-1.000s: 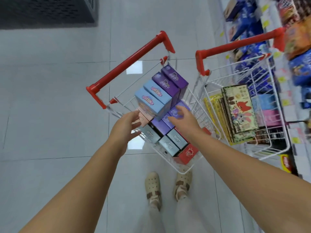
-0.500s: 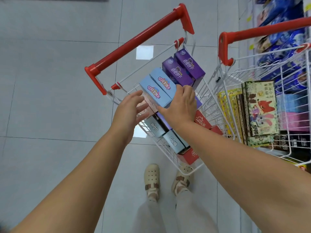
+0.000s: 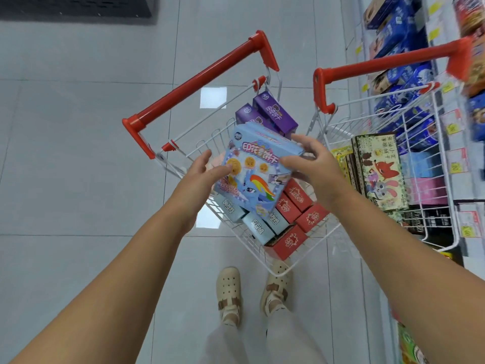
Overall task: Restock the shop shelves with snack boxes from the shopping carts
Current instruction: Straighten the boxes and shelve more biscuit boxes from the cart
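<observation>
**Pick-up step.** Your left hand (image 3: 202, 177) and right hand (image 3: 312, 169) clamped the blue box (image 3: 258, 174) between them, each thumb on its printed face and the fingers behind its edges. The box hung tilted above the cart (image 3: 202, 76). Purple boxes (image 3: 275, 114) lay just beyond your right hand, red boxes (image 3: 296, 200) beneath it. By this evidence the lift was nearly complete. The next move called for a swing right to the shelves (image 3: 454, 143).
</observation>
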A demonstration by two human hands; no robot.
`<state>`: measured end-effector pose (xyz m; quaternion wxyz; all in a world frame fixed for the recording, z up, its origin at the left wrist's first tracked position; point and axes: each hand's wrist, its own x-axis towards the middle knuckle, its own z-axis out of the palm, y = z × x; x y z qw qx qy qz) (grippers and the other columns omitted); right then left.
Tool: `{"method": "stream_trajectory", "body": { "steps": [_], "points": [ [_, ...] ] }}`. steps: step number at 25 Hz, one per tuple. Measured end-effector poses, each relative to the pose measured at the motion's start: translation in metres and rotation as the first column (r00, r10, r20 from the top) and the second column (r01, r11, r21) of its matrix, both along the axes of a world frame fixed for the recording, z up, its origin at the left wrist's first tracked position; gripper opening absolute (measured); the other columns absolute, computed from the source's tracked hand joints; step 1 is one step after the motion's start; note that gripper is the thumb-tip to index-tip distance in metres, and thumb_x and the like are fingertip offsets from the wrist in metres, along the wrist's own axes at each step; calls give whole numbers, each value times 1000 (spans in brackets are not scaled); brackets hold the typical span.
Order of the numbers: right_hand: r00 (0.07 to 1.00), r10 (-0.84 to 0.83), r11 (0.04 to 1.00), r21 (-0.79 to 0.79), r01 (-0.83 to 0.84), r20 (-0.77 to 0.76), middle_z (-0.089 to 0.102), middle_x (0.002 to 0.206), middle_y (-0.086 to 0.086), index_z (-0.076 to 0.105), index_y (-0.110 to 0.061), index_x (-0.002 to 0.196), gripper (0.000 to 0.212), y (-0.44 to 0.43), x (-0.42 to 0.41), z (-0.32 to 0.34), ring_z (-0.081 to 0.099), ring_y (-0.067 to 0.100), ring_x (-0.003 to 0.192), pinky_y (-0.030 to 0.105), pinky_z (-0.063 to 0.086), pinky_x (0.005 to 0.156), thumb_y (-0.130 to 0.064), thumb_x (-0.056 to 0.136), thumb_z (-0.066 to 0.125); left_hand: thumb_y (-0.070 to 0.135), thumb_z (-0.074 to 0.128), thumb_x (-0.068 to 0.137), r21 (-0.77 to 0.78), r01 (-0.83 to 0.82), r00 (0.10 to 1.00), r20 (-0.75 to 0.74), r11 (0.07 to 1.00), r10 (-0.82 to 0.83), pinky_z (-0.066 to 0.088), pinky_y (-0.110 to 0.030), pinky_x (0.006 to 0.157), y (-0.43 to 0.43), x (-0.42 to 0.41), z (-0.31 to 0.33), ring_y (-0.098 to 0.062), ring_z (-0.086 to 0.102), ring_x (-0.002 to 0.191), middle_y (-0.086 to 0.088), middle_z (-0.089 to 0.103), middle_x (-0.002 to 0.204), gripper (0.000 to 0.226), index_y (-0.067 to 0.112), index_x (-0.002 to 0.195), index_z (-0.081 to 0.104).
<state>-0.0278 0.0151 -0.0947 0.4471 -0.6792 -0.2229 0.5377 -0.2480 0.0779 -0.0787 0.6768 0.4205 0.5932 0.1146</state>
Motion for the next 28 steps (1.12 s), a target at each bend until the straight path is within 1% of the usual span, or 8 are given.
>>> {"method": "stream_trajectory", "body": {
  "steps": [3, 7, 11, 13, 17, 20, 26, 28],
  "points": [
    [979, -15, 1000, -18, 12, -204, 63, 123, 15, 52, -15, 133, 66, -16, 22, 16, 64, 28, 103, 46, 54, 88, -28, 71, 72, 57, 69, 78, -63, 190, 980, 69, 980, -185, 38, -35, 109, 2, -2, 7, -15, 53, 124, 8, 55, 141, 83, 25, 148, 38],
    [930, -137, 990, -5, 144, -341, 52, 135, 28, 53, -4, 133, 74, -49, 19, 34, 48, 48, 126, 67, 34, 105, -40, 72, 74, 63, 84, 52, -150, 337, 895, 357, 929, -267, 58, -32, 86, -13, 2, 30, -20, 70, 98, -7, 73, 115, 88, 15, 123, 62],
    [862, -266, 951, 28, 307, -432, 61, 130, 18, 54, -8, 135, 55, -96, 2, 85, 58, 38, 119, 55, 46, 102, -34, 87, 60, 57, 94, 37, -144, 454, 813, 470, 879, -344, 60, -32, 77, -37, 27, 69, -22, 72, 95, -10, 72, 116, 85, 19, 109, 71],
    [843, -353, 916, 34, 400, -405, 63, 129, 15, 54, -11, 136, 63, -125, 1, 114, 61, 35, 117, 54, 47, 100, -35, 80, 70, 52, 96, 39, -120, 481, 781, 509, 869, -362, 61, -35, 81, -52, 44, 94, -24, 71, 96, -15, 70, 120, 78, 19, 106, 74],
    [832, -489, 848, 82, 524, -263, 65, 126, 10, 59, -14, 131, 79, -190, 13, 183, 62, 32, 117, 54, 46, 102, -49, 65, 84, 52, 96, 36, -45, 595, 703, 513, 802, -493, 60, -37, 84, -95, 79, 161, -27, 70, 94, -19, 70, 117, 99, 5, 118, 65],
    [791, -595, 780, 134, 611, -144, 66, 127, 1, 61, -22, 128, 83, -244, 24, 240, 60, 26, 120, 53, 43, 105, -60, 59, 84, 51, 81, 70, 4, 655, 657, 492, 756, -571, 60, -34, 75, -134, 113, 208, -26, 72, 91, -18, 71, 116, 78, 1, 126, 60],
    [551, -834, 539, 227, 811, 13, 69, 114, -11, 63, -27, 115, 43, -371, 51, 334, 65, 10, 103, 39, 52, 91, -49, 80, 72, 39, 67, 82, 182, 732, 503, 507, 657, -700, 59, -31, 64, -232, 191, 288, -25, 75, 84, -12, 76, 103, 48, 5, 116, 66],
    [410, -911, 408, 267, 873, 54, 62, 118, -13, 59, -25, 121, 44, -424, 65, 356, 59, 8, 101, 34, 47, 85, -47, 84, 70, 38, 71, 85, 231, 737, 453, 528, 635, -718, 60, -40, 76, -269, 217, 303, -31, 71, 101, -11, 73, 115, 48, 10, 123, 64]
  ]
}}
